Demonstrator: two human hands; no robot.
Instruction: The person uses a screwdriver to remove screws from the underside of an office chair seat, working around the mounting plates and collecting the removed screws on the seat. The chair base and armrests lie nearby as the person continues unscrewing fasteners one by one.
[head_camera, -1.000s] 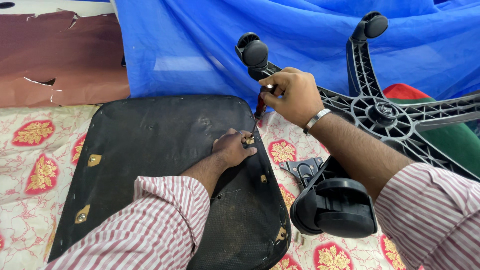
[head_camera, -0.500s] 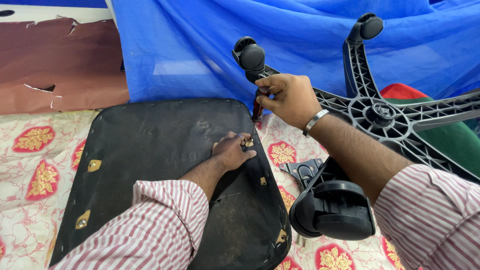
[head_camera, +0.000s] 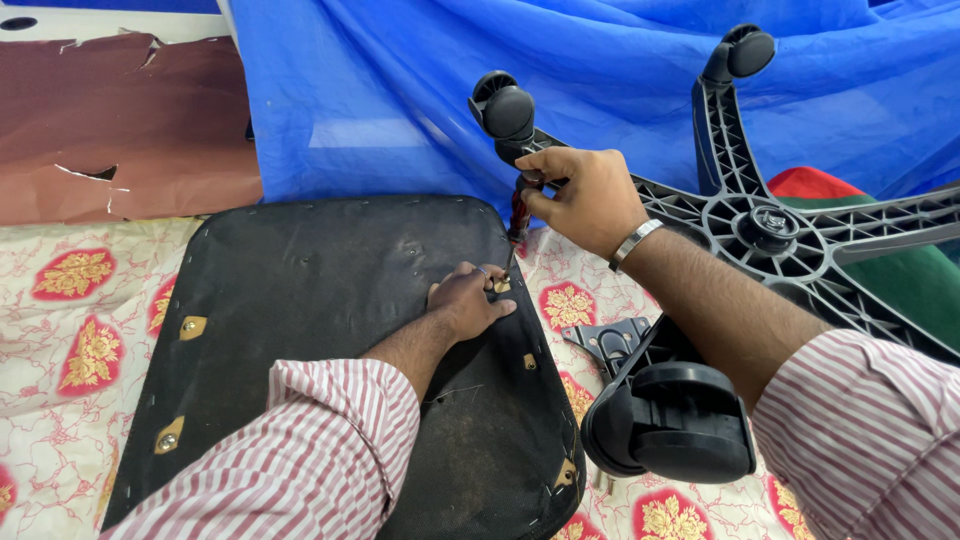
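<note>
A black chair seat panel (head_camera: 300, 300) lies upside down on a floral sheet, with small brass fittings along its edges. My right hand (head_camera: 585, 195) grips a red-and-black-handled screwdriver (head_camera: 518, 215), held upright with its tip down at a brass fitting (head_camera: 502, 286) near the panel's right edge. My left hand (head_camera: 468, 303) rests on the panel, fingers pinching at that same fitting beside the screwdriver tip. A metal bracelet sits on my right wrist.
A black five-star chair base (head_camera: 770, 230) with castor wheels (head_camera: 505, 108) lies upturned at the right; one big castor (head_camera: 675, 425) sits under my right forearm. A black metal bracket (head_camera: 610, 345) lies beside the panel. Blue cloth (head_camera: 420, 90) hangs behind; brown torn sheet (head_camera: 110, 130) at left.
My right hand has shifted slightly and raised the screwdriver more upright over the fitting. My left hand stays at the same fitting.
</note>
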